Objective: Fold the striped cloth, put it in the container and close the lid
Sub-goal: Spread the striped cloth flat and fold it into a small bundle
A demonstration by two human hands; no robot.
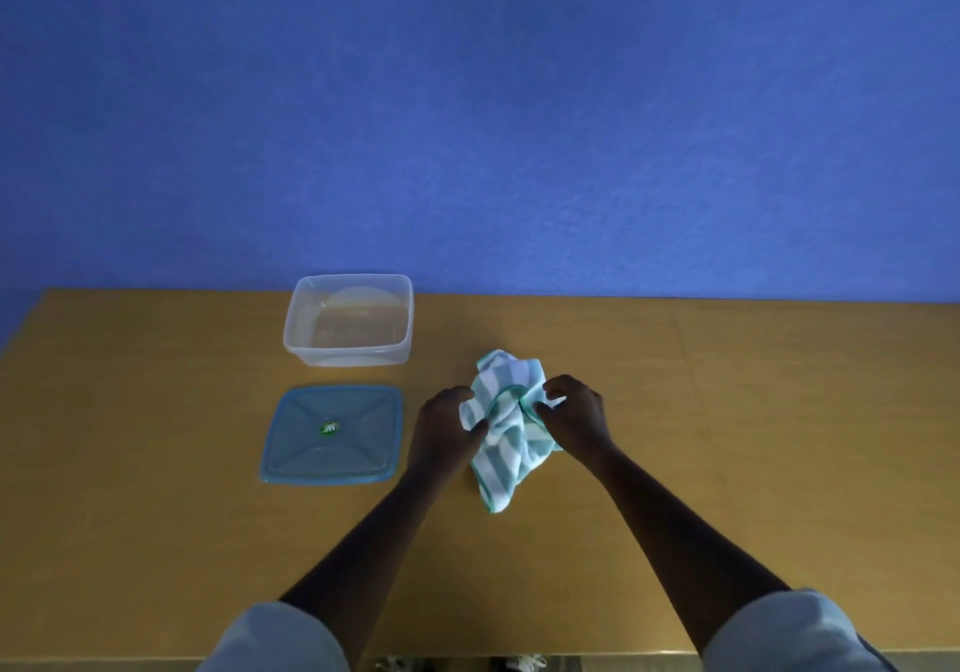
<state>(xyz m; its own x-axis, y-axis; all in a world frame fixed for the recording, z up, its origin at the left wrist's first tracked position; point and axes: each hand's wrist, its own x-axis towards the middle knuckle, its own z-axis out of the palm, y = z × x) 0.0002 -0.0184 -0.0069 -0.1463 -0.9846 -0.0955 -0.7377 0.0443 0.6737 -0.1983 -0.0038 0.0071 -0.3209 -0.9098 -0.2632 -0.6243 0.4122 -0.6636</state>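
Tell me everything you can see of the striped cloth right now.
The striped cloth is soft fabric in teal and white stripes with a teal stitched hem. It is crumpled, not yet folded, bunched on the wooden table to the right of the lid. The left hand and right hand each pinch an edge with their fingers; its lower corner lies on the table.

Plain room, blue wall (pixel 519 99), wooden table (pixel 727 411)

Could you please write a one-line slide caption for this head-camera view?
Both hands, left and right, grip a crumpled striped cloth beside an open container and its lid.
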